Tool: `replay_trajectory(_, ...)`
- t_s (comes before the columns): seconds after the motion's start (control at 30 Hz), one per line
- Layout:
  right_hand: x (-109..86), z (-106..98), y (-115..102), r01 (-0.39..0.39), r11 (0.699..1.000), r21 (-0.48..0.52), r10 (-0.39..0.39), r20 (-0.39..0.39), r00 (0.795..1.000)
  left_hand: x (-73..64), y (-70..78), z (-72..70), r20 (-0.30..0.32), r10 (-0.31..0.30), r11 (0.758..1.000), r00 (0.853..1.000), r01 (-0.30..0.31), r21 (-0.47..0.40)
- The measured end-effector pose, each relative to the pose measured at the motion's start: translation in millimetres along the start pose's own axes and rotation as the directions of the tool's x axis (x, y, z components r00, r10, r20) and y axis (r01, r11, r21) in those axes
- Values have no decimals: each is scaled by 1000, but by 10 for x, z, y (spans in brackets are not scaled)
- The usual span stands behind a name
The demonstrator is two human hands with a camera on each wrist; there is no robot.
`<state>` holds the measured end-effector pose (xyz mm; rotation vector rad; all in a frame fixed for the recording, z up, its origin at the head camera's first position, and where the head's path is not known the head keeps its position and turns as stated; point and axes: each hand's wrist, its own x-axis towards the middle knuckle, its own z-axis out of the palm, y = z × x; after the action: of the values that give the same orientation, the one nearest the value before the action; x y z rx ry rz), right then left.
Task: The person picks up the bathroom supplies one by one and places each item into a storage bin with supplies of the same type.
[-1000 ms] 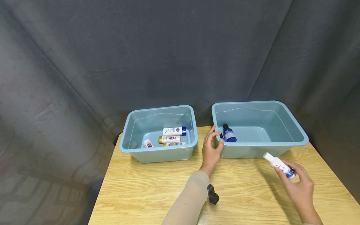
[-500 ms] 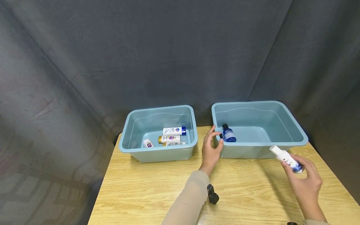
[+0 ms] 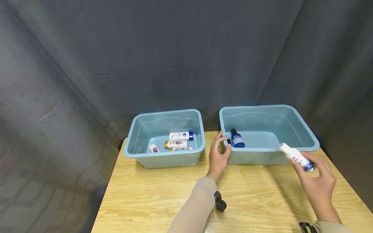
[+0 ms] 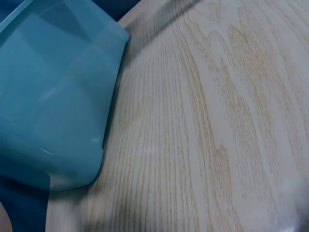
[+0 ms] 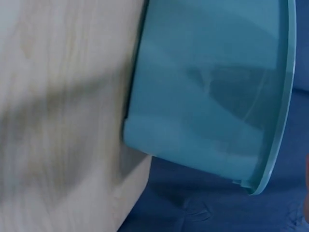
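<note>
White bottle, small, with a white cap and a blue-and-dark printed lower half, is pinched tilted in the right hand, cap pointing to about 10 o'clock, at the near rim of the right tub. That teal tub holds one dark blue bottle with a black cap, lying near its 9 o'clock wall. The left hand rests at the tub's near-left corner with its fingers loosely curved against the rim and wall. At 9 o'clock from it stands the left tub, also teal, holding several small bottles lying on their sides, white and gold among them. Both tubs sit on the wooden bench.
</note>
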<state>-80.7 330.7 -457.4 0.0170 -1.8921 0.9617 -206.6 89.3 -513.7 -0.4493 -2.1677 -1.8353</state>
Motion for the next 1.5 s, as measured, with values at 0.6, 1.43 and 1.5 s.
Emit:
replay_trajectory(0.6, 306, 181, -2, 69, 998, 9, -69, 43, 997, 23, 42, -24, -1, 16, 1000, 1000, -16, -21)
replay_trajectory(1.43, 562, 402, -154, -84, 992, -97, 100, 176, 979, -6, 15, -6, 3, 12, 999, 1000, -11, -34)
replay_trajectory(1.5, 584, 424, -174, -90, 991, -101, 108, 194, 975, -6, 15, -8, 6, 7, 999, 1000, -7, -37)
